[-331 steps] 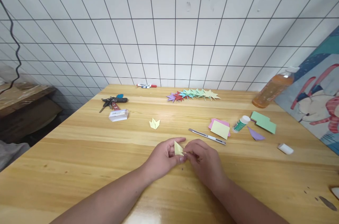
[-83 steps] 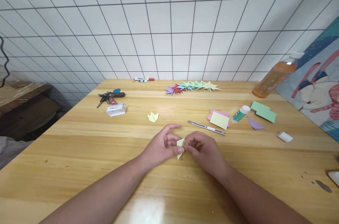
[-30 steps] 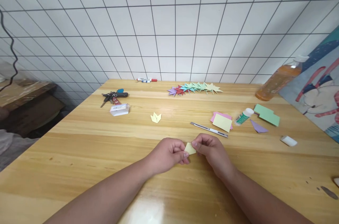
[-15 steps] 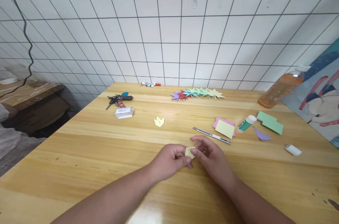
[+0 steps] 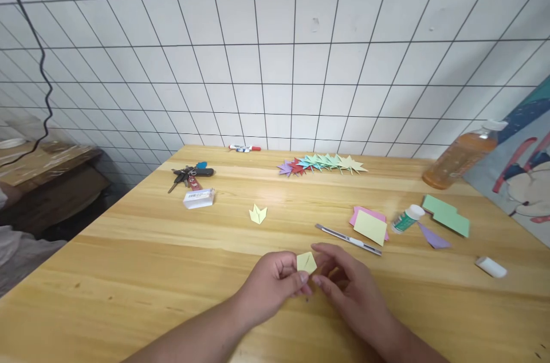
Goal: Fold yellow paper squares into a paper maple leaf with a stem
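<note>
Pinched between the thumb and fingers of my left hand [image 5: 275, 280] is a small folded piece of pale yellow paper [image 5: 306, 263], five-sided with a crease or slit down its face. Just right of it is my right hand [image 5: 350, 285], thumb and forefinger apart and curved toward the paper's edge; whether a fingertip touches it is hard to see. Beyond my hands lies a folded yellow paper piece [image 5: 258, 214] with three points. A slim utility knife [image 5: 348, 239] rests in front of my right hand, beside a yellow paper sheet [image 5: 370, 228] on pink sheets [image 5: 376, 213].
At the back is a row of folded paper stars [image 5: 322, 163], with markers [image 5: 244, 148] to its left. Keys [image 5: 191, 173] and a small box [image 5: 199, 198] lie left. To the right are a glue stick [image 5: 408, 219], green sheets [image 5: 447, 216], purple paper [image 5: 433, 236], an eraser [image 5: 492, 267] and a bottle [image 5: 459, 156].
My right thumb has come off the folded yellow paper and the hand has drawn slightly right. More of the paper's face shows in my left hand. The camera view has tilted up.
</note>
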`<state>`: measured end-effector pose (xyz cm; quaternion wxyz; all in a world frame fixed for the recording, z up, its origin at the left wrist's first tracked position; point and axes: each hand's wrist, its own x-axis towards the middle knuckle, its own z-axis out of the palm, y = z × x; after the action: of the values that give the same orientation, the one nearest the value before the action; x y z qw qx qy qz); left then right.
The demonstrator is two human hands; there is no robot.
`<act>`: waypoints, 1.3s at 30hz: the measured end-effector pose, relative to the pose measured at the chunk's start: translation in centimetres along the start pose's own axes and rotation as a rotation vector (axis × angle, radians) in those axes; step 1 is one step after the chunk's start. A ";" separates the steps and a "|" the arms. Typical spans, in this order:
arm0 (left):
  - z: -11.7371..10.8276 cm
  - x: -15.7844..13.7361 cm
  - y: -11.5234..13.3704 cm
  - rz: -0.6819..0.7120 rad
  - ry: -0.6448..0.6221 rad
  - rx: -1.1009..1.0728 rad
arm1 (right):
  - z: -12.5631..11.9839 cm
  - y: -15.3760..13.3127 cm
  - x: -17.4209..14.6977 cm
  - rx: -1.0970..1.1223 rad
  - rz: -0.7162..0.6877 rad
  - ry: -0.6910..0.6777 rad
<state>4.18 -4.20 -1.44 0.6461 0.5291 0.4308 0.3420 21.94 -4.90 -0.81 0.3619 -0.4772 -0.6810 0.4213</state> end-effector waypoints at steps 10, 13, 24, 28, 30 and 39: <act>-0.4 0.3 -0.6 -0.017 -0.005 -0.072 | -0.4 0.7 -0.2 -0.117 -0.238 -0.064; -0.5 0.3 -0.6 -0.024 0.018 -0.057 | -0.4 0.9 0.0 -0.172 -0.253 -0.091; -0.7 0.4 0.2 -0.065 0.050 -0.109 | -0.7 0.6 0.2 -0.228 -0.240 -0.151; -0.7 0.5 0.4 -0.077 0.051 -0.106 | -0.8 0.6 0.3 -0.247 -0.219 -0.145; -0.8 0.5 0.4 -0.073 0.048 -0.109 | -0.7 0.6 0.3 -0.213 -0.229 -0.138; -0.7 0.1 0.0 0.000 -0.053 -0.064 | -0.7 0.0 0.0 -0.024 -0.117 -0.142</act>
<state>3.55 -3.79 -1.55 0.6740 0.5169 0.4022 0.3417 22.53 -4.72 -0.51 0.3311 -0.4097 -0.7368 0.4238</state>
